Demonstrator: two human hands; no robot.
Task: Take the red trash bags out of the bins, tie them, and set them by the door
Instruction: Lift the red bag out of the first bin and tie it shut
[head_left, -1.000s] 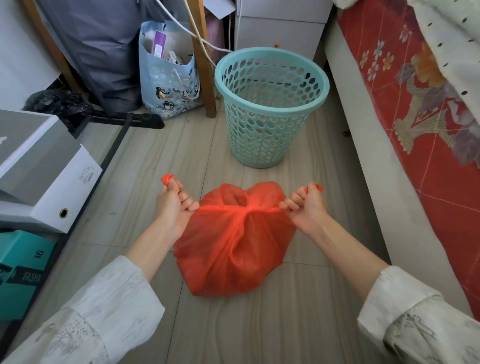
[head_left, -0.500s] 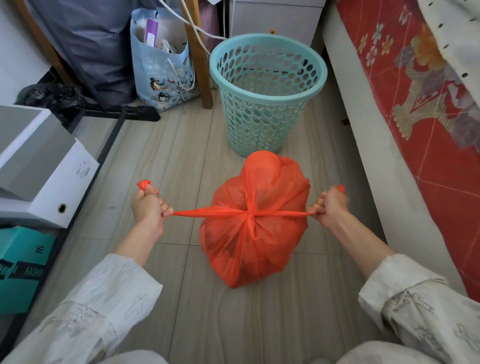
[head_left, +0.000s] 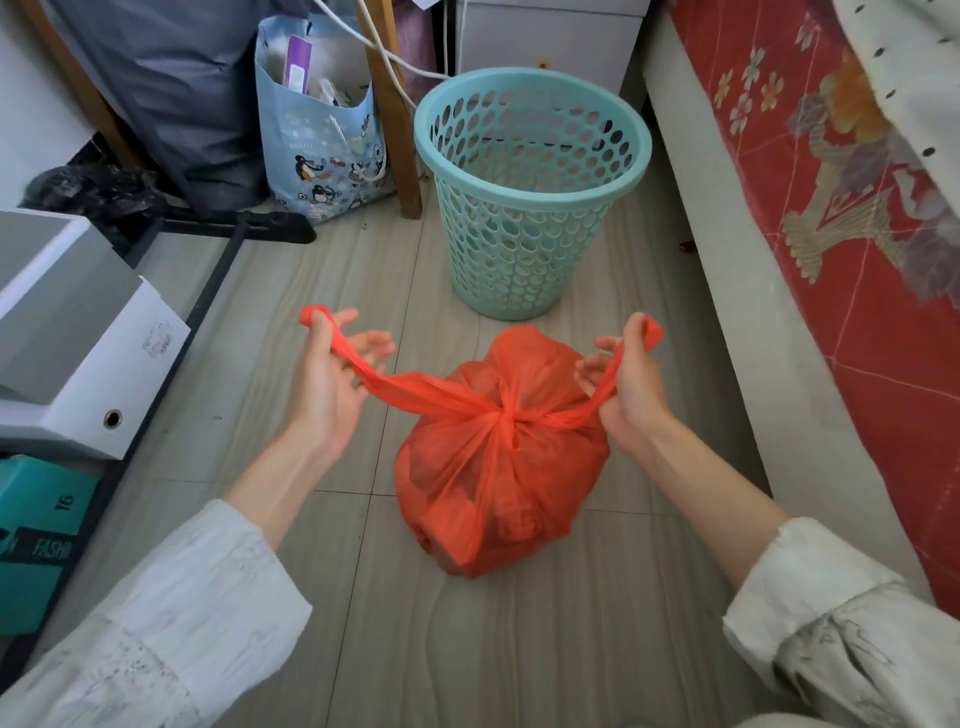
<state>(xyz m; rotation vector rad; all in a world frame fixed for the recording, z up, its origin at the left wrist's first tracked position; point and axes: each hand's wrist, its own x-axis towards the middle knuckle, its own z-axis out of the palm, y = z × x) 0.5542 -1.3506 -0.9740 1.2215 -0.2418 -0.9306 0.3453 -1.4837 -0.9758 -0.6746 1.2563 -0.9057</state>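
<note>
Grey plank floor (head_left: 519, 649) (teal bin (head_left: 530, 197) behind) bears knotted red bag (head_left: 493, 478).

Both hands' grip loosened; red trash bag (head_left: 498, 457) handles slackened.

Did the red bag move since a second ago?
Cannot tell for sure, since the camera shifted too. The red bag sits on the floor just in front of the bin, about where it was, after bulging up against the bin in between.
</note>
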